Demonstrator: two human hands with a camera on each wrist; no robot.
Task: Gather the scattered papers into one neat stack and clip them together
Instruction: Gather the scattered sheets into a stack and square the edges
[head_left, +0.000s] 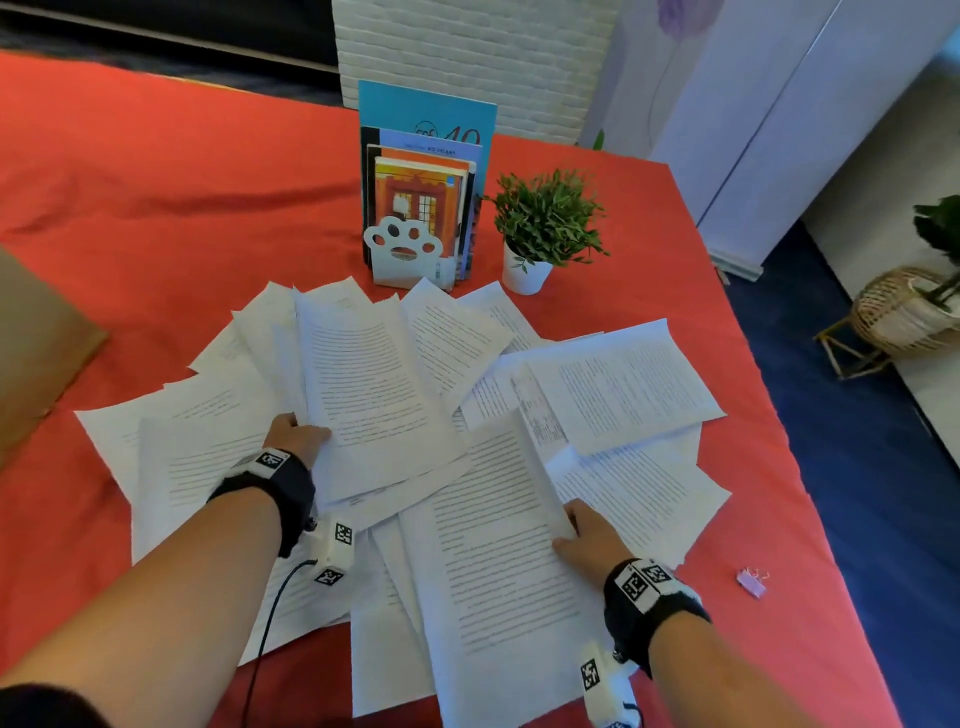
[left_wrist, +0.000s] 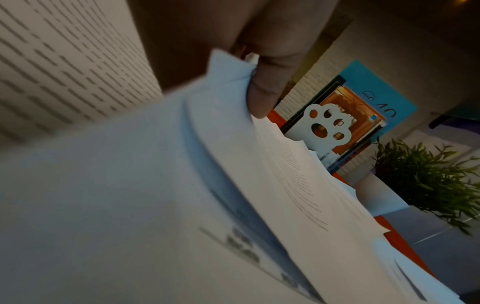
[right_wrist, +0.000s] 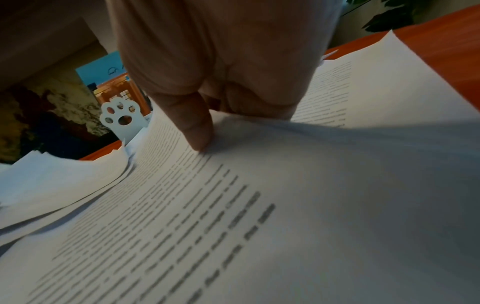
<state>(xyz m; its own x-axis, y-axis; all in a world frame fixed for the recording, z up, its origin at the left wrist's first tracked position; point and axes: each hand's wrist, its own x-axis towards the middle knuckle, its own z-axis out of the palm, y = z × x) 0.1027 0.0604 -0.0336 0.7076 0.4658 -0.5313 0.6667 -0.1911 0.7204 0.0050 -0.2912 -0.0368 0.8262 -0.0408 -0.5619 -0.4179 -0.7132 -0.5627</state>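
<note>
I've barely begun: the papers (head_left: 395, 415) lie fanned across the counter's (head_left: 156, 208) middle. My left hand (head_left: 296, 434) pinches several sheets; my right hand (head_left: 589, 540) seemingly grips one sheet's edge. The clip (head_left: 751, 582) waits untouched near the right edge.

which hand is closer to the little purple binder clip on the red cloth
Right. The right hand sits on the papers a short way left of the binder clip, which lies alone on the red cloth. The left hand is far across the pile, gripping sheets.
</note>
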